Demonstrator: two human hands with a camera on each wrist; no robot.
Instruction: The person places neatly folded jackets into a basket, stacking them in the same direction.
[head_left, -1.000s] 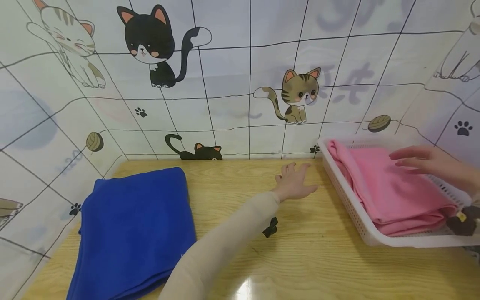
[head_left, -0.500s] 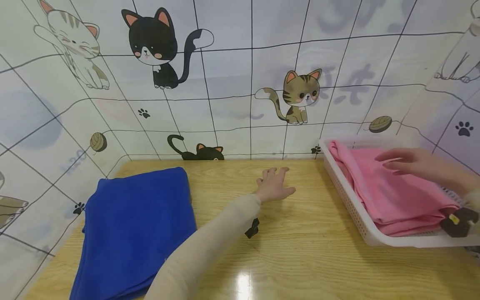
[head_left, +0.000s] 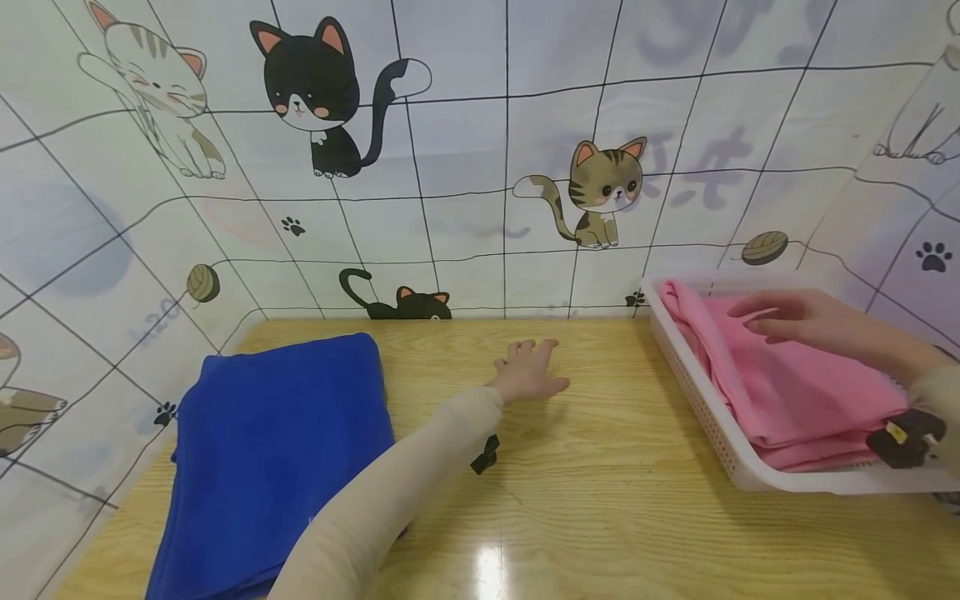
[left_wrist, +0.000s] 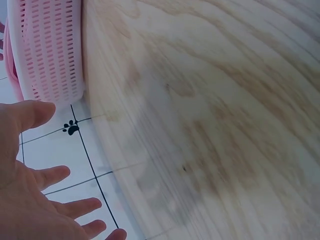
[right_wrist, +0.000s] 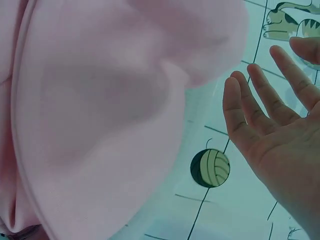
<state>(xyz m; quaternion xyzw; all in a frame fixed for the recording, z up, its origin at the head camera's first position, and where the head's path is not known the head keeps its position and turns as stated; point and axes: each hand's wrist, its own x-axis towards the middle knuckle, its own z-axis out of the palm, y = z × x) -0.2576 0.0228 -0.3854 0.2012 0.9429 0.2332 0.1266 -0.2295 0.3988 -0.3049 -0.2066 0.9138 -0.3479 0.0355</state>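
Observation:
In the head view a folded pink cloth (head_left: 810, 375) lies in a white perforated plastic basket (head_left: 720, 433) at the right. My right hand (head_left: 817, 321) hovers over that cloth, fingers loosely bent and holding nothing; the right wrist view shows its fingers (right_wrist: 270, 95) spread apart beside the cloth. My left hand (head_left: 528, 372) is over the middle of the wooden table, fingers spread with nothing in them. From the left wrist, the basket wall (left_wrist: 55, 50) appears beyond the thumb. A folded blue cloth (head_left: 277, 450) lies flat on the table at the left, partly behind my left sleeve.
The wooden table (head_left: 585, 500) ends at the back against a wall covering (head_left: 465, 167) printed with cats and grid lines. The same covering rises at the left and right sides. Dark straps sit on both wrists.
My left hand has moved left across the table, away from the basket. My right hand has drifted left over the pink cloth. Both cloths and the basket stay in place.

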